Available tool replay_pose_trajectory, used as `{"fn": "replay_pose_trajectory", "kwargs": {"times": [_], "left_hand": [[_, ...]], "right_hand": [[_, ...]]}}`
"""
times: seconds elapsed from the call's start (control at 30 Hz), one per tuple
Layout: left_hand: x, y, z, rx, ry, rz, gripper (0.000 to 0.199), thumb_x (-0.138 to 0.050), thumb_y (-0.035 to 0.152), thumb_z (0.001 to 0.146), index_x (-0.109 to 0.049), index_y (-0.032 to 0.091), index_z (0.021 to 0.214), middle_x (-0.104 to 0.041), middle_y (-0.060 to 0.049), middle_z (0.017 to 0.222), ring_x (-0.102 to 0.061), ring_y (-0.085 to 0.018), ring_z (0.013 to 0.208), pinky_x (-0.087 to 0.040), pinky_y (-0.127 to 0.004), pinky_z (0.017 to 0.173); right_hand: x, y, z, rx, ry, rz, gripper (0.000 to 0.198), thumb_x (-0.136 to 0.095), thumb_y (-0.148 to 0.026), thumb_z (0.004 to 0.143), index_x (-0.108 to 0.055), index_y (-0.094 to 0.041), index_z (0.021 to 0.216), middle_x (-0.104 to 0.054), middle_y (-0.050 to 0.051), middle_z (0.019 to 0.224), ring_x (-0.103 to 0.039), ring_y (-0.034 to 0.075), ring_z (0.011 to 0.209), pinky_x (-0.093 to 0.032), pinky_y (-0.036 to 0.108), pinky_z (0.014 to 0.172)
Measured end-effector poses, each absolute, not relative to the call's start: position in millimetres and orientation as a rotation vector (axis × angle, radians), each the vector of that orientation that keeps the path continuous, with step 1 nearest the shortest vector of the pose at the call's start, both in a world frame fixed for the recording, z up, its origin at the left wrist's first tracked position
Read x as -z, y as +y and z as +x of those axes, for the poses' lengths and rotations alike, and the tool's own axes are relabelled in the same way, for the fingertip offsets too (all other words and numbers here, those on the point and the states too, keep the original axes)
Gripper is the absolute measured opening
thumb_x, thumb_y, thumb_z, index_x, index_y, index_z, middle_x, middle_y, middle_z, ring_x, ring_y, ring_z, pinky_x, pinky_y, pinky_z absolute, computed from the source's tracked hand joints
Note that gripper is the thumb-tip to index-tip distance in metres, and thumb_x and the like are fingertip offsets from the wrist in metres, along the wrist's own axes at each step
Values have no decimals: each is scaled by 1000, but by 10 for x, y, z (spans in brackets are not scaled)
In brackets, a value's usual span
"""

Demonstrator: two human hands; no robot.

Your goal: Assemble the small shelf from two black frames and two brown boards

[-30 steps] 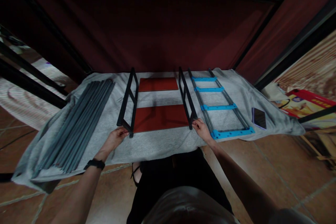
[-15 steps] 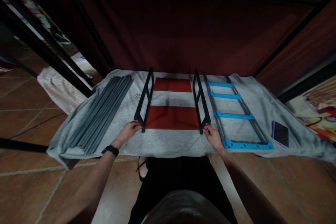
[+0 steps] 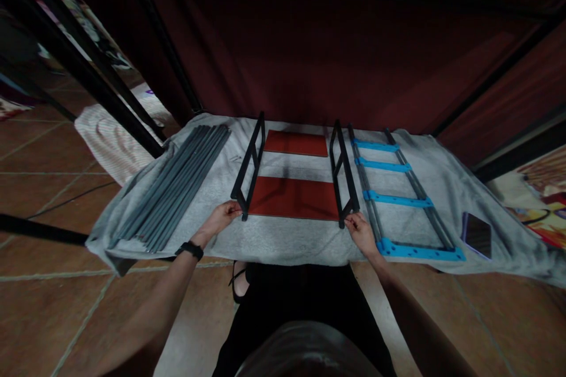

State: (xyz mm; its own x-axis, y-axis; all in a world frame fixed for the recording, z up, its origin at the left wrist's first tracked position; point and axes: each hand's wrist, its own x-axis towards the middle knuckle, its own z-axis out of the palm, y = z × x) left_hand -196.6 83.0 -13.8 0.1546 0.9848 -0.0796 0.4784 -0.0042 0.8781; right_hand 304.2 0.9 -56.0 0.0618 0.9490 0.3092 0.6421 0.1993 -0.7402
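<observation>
A small two-tier rack stands in front of me, with two red-brown panels, the near panel [image 3: 294,197] and the far panel [image 3: 296,144], between a left black side frame [image 3: 246,159] and a right black side frame [image 3: 347,166]. My left hand [image 3: 223,216], with a dark band on its wrist, is closed in a pinch at the left frame's near lower corner. At the matching corner of the right frame, my right hand [image 3: 361,232] is pinched too. Whatever is between the fingertips is too small to make out.
Grey tubes [image 3: 177,188] lie bundled at left on the grey cloth [image 3: 283,241]. Tiny pieces [image 3: 236,158] lie near the left frame. On the right are a blue-runged tube frame [image 3: 398,200] and a phone [image 3: 477,234]. A dark red panel [image 3: 309,59] rises behind.
The camera view has shifted slightly, moving the scene a little to the right. Both hands stay at the rack's near corners, fingers still pinched.
</observation>
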Motion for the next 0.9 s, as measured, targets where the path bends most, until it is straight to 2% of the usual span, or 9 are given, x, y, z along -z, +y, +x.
{"fn": "replay_pose_trajectory", "kwargs": {"times": [0.13,0.4,0.7,0.9], "left_hand": [[85,818,-1974,-751,1484,1696,28,-68,48,70,-68,19,71,-70,-7,79,-63,-23,77,-52,-34,74],[218,861,-1997,-786,1473,1741,18,-65,36,69,-64,18,71,-65,-5,75,-60,-20,73,-51,-33,72],[135,846,-2000,-757,1479,1707,28,-67,48,69,-67,20,72,-67,-6,77,-63,-21,76,-51,-33,74],[178,871,-1986,-743,1502,1709,23,-67,42,68,-63,20,69,-65,-4,70,-59,-19,70,-49,-31,68]], "right_hand": [[549,4,3034,-466,-1660,-1522,19,-56,-40,95,-65,-24,90,-61,8,93,-61,24,84,-53,40,76],[529,10,3014,-440,-1678,-1512,18,-54,-37,96,-65,-24,88,-61,8,92,-62,26,89,-53,43,84],[575,5,3028,-451,-1680,-1516,19,-52,-38,97,-64,-24,94,-60,9,95,-62,27,91,-53,44,85],[582,5,3029,-452,-1668,-1524,17,-54,-36,96,-65,-24,91,-61,9,94,-63,26,89,-54,43,84]]}}
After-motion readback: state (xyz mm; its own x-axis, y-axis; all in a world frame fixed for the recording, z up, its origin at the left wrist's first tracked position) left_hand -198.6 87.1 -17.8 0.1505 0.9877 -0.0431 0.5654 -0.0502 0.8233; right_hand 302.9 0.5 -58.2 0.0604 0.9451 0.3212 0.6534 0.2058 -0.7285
